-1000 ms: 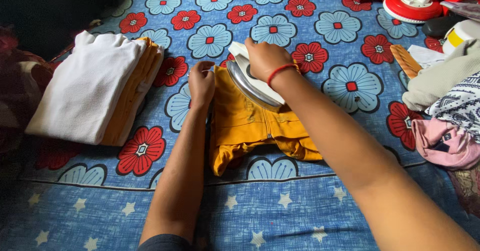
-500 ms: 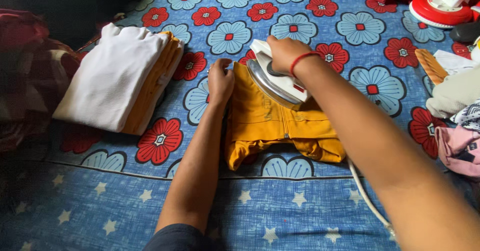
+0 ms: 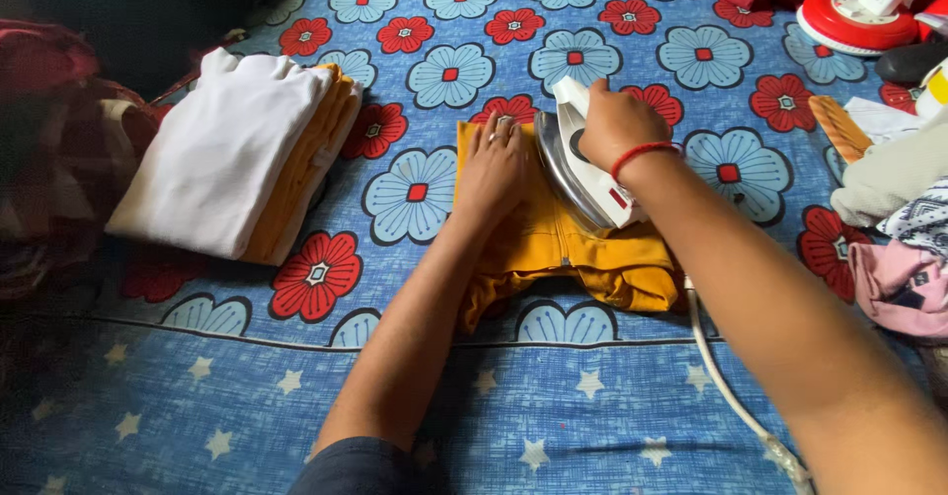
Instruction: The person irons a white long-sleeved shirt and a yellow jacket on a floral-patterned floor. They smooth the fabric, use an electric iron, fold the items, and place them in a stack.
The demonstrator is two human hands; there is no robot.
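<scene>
Mustard-yellow garment, folded with a zip running down its middle, lies on the blue sheet patterned with red and pale-blue flowers and, nearer the person, stars. Its cloth is smooth up top and bunched into rumpled folds along the near edge. The left hand lies flat and open on the garment's upper left part, fingers spread, a ring on one of them. The right hand, a red thread round its wrist, is closed around the handle of a white electric iron; the iron is tipped up on its side on the garment's upper right part, its shiny soleplate facing the left hand. Its white cord trails toward the near right corner.

Bare sheet lies open beyond the garment and to its left as far as a stack of folded clothes, white on top, yellow beneath, well apart. On the right, a heap of loose clothes crowds the edge.

The garment's long axis runs away from the person; the iron's tip points away too, angled slightly left.
</scene>
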